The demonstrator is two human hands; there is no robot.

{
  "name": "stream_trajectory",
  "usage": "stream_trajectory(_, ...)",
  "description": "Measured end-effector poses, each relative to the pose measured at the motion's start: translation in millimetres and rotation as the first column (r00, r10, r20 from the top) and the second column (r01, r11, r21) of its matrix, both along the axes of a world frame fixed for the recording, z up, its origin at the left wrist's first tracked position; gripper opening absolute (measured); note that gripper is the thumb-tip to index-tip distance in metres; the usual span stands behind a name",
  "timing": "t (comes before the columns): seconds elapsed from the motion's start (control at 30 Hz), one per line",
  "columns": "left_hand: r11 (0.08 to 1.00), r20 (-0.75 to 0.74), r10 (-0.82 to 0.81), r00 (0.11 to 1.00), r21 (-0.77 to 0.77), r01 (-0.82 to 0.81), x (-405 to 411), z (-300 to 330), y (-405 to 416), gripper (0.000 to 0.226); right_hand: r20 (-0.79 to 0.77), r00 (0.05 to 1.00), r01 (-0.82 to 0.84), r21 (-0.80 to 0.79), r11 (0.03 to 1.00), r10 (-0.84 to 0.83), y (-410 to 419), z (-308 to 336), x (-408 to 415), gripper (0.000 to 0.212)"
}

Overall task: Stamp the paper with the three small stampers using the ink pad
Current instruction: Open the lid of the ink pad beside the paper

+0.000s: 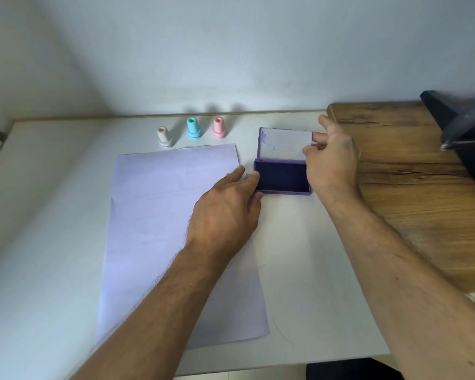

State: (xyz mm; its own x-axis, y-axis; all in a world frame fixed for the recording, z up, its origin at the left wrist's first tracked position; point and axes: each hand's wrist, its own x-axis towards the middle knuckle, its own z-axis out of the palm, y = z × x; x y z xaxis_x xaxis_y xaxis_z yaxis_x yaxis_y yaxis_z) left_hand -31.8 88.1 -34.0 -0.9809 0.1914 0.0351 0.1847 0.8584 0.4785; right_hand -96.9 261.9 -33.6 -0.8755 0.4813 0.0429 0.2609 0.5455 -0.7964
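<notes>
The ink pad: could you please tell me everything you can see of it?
The ink pad is a purple rectangular case, seemingly plastic, lying open on the white table right of the paper. Its dark ink surface faces up; the pale-lined lid is tilted back. The left hand touches its left edge; the right hand holds the lid's right side.

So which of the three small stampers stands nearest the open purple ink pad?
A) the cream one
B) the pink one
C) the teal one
B: the pink plastic stamper ends the row on the side of the open purple ink pad; the teal stamper and cream stamper stand farther left.
</notes>
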Motion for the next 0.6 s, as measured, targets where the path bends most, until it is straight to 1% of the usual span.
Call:
stream_trajectory(0.17, 1.0, -0.014, -0.002, 1.0, 0.016, 0.003, 0.0, -0.6, -0.7, 0.039, 0.025, 0.999, -0.033, 0.021, 0.999, 0.033, 0.0, 1.4, 2.7, 0.056)
stream_trajectory(0.33, 0.999, -0.021, -0.028, 0.999, 0.019, 0.028, 0.3, -2.2, -2.8, 0.042, 0.053, 0.995, -0.094, 0.105, 0.99, 0.089, -0.2, 4.8, 5.7, 0.053)
stream_trajectory(0.43, 0.999, -0.017, -0.041, 0.999, 0.03, 0.041, 0.4, -0.4, -6.1, 0.045, 0.03, 0.993, -0.118, 0.196, 0.973, 0.115, -1.9, 6.0, 8.5, 0.048)
stream_trajectory(0.53, 0.999, -0.028, 0.002, 1.0, 0.052, 0.0, -0.4, 3.6, -9.7, 0.048, -0.014, 0.988, -0.143, 0.305, 0.942, 0.155, -10.7, 11.5, 13.0, 0.039)
stream_trajectory(0.6, 0.996, -0.031, 0.052, 0.998, 0.067, -0.05, -1.3, 5.6, -14.7, 0.049, -0.03, 0.981, -0.176, 0.295, 0.939, 0.194, -21.9, 15.6, 15.7, 0.034)
